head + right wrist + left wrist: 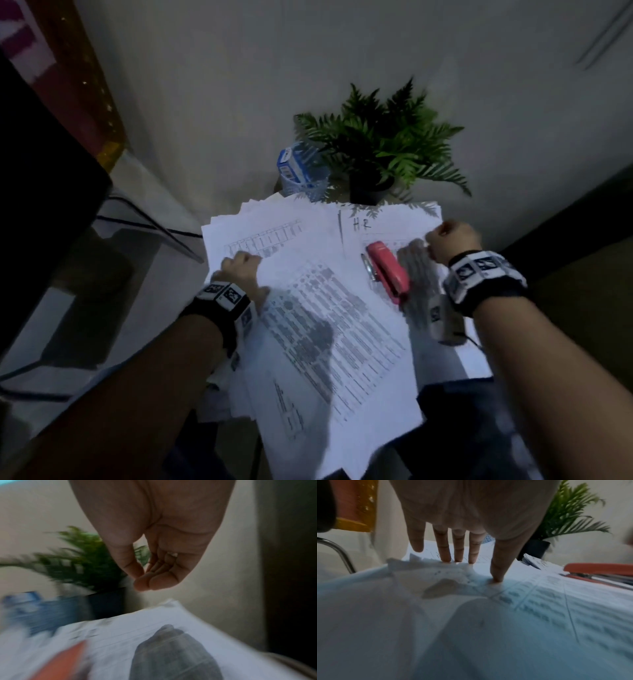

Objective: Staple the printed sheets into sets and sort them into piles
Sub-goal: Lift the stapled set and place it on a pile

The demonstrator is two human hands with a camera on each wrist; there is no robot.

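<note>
our left hand [471, 513] pins the printed sheets [329, 329]; our right hand [452, 245] hangs free.

our left fingers [444, 547] are straight and spread, tips pressing the top sheet's left edge on the table. our right hand's fingers are loosely curled above the pile at the table's right edge, holding nothing, just beside the red stapler [388, 270] lying on that pile.

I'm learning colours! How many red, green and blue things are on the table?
Red: 1, the red plastic stapler
Green: 1, the green leafy potted plant
Blue: 2, the blue mesh cup and the blue-and-white box inside it
Total: 4
</note>
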